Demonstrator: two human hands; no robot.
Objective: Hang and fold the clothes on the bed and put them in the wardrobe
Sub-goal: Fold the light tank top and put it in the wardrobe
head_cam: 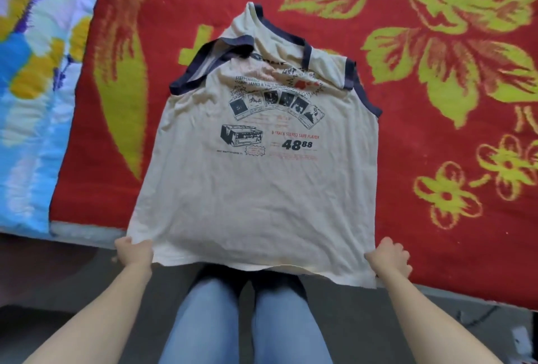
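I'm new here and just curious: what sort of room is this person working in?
Most likely a bedroom in a home. A red flowered blanket covers a bed, a blue floral quilt lies beside it, and the left hand and right hand hold a cream sleeveless shirt spread on it.

Bright, even light; soft blur; wide-angle bending at edges.

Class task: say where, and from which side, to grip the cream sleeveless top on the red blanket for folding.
The sleeveless top is best pinched at its two hem corners, from the near side: the hem is nearest and straight; the straps are rumpled.
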